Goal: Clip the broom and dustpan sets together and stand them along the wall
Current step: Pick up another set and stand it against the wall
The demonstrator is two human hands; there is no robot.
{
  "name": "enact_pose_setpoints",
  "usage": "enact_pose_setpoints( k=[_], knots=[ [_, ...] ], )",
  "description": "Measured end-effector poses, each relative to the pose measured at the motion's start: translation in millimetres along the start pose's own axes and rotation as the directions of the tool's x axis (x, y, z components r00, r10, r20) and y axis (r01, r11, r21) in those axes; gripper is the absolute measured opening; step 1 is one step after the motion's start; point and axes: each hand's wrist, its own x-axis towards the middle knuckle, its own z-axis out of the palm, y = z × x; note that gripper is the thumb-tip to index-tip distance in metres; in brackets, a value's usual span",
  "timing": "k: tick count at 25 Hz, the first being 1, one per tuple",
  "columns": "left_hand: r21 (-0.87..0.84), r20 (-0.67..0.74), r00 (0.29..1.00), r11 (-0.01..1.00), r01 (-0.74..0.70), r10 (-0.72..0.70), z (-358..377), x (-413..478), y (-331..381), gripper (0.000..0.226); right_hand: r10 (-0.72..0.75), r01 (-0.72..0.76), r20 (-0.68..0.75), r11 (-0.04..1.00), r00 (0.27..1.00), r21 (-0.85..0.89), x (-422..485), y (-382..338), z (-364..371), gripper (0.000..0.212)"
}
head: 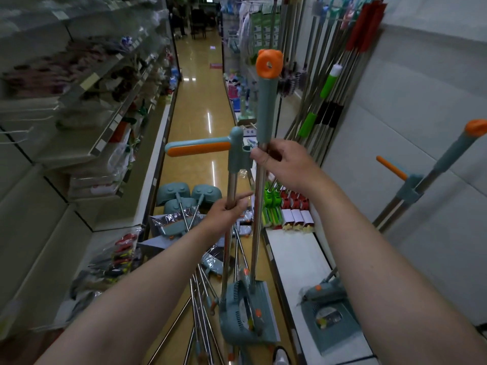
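Broom (257, 222), thin steel pole with teal grip and orange cap, gripped just below the grip by right hand (282, 164); left hand (226, 209) curls round the steel pole of teal plastic dustpan (237, 320), standing at the aisle floor's (200, 106) right edge. Both probably light, stiff, slick: hold bare steel near teal clip (243, 156). Bristles hidden behind pan.

Floor (200, 106): glossy tan tiles down a narrow aisle, streaked with reflected ceiling light
Left side: tiered shelves (116, 119) of bagged goods, price tags along the edges
Right side: pale panelled wall (421, 88) above a white base ledge (297, 248)
Wall display: long-handled mops and brushes (328, 85) hanging in a row
Far end: dim and blurred
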Motion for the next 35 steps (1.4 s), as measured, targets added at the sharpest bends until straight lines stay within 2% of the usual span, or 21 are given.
enact_pose_setpoints(
  k=[4,7,10,12,14,16,18,21,25,26,29,32,35],
  knots=[
    [-0.038,0.005,1.0,0.999,0.005,-0.004,-2.8,-1.5,-8.5,0.036,-0.024,0.028,-0.119,0.999,0.993,0.03,4.7,-0.5,10.5,0.034],
    [-0.058,-0.041,0.999,0.998,0.017,-0.019,-1.0,-2.4,-9.7,0.059,-0.046,0.053,-0.137,0.997,0.99,0.05,6.9,-7.7,15.6,0.032],
    [-0.075,-0.049,0.997,0.996,0.056,-0.059,-4.1,-1.8,-9.8,0.067,-0.078,0.088,-0.153,0.995,0.985,0.057,10.9,-14.0,17.4,0.029],
    [-0.097,-0.057,0.996,0.993,0.07,-0.075,-6.5,-2.3,-6.3,0.064,-0.104,0.117,-0.171,0.99,0.98,0.073,12.4,-18.9,17.6,0.022],
    [-0.083,-0.031,0.997,0.994,0.071,-0.074,-5.4,-3.6,1.2,0.049,-0.107,0.128,-0.172,0.985,0.979,0.117,14.7,-20.6,18.8,0.019],
    [-0.071,-0.019,0.998,0.995,0.063,-0.064,-1.8,-4.0,6.8,0.027,-0.098,0.123,-0.175,0.983,0.98,0.137,15.5,-21.4,21.5,0.023],
    [-0.08,-0.039,0.997,0.995,0.056,-0.059,0.7,-4.2,10.1,0.019,-0.094,0.126,-0.193,0.979,0.977,0.159,16.9,-21.3,22.2,0.028],
    [-0.092,-0.046,0.997,0.994,0.054,-0.059,2.8,-4.8,13.4,0.02,-0.083,0.131,-0.194,0.96,0.977,0.247,18.4,-18.4,20.9,0.026],
    [-0.095,-0.018,0.999,0.994,0.047,-0.049,7.0,-4.4,22.5,0.018,-0.067,0.135,-0.144,0.83,0.987,0.542,17.0,-7.9,25.3,0.006],
    [-0.111,-0.036,0.998,0.993,0.046,-0.05,7.5,-4.2,25.0,0.018,-0.062,0.133,-0.144,0.815,0.988,0.565,17.1,-4.0,28.5,0.012],
    [-0.137,-0.086,0.996,0.99,0.025,-0.037,7.1,-3.6,30.3,0.018,-0.043,0.135,-0.192,0.856,0.98,0.498,18.3,1.0,37.6,0.015],
    [-0.129,-0.105,0.994,0.992,0.007,-0.021,4.5,-4.8,31.8,0.023,0.011,0.101,-0.2,0.836,0.98,0.54,15.4,-0.7,47.7,0.019],
    [-0.118,-0.108,0.994,0.993,0.01,-0.023,5.4,-6.1,31.4,0.027,0.052,0.115,-0.299,0.85,0.953,0.514,17.7,-3.6,51.8,0.022]
  ],
)
